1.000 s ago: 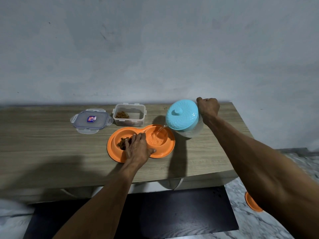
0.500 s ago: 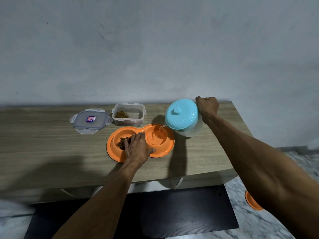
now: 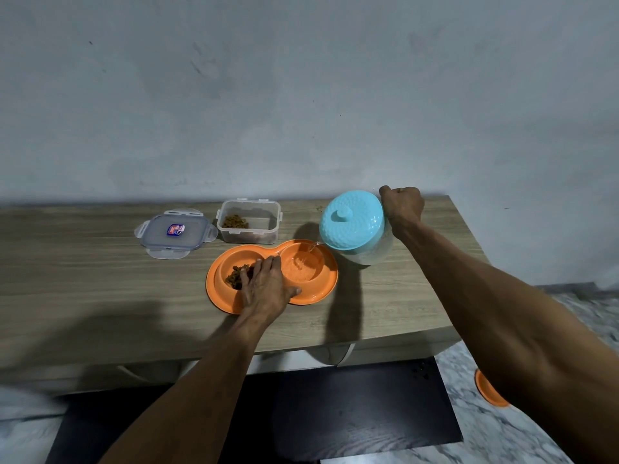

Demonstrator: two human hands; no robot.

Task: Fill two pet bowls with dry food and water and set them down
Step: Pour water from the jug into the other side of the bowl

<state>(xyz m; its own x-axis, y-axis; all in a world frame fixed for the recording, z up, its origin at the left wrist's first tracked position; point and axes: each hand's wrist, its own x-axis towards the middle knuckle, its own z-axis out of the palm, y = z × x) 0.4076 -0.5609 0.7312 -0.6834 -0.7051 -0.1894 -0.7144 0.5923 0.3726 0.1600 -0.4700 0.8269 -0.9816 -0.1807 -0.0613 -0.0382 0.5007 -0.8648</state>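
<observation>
An orange double pet bowl lies on the wooden table. Brown dry food fills its left cup; its right cup holds water. My left hand rests flat on the bowl's near middle, pressing it down. My right hand grips the handle of a clear water jug with a light blue lid, tilted left. A thin stream runs from the jug's spout into the right cup.
A clear food container with a little dry food stands behind the bowl, its lid lying to the left. A second orange bowl sits on the marble floor at the right, partly hidden by my arm. A dark mat lies below the table.
The jug has stayed tilted and water keeps pouring into the right cup. Both hands hold their places.
</observation>
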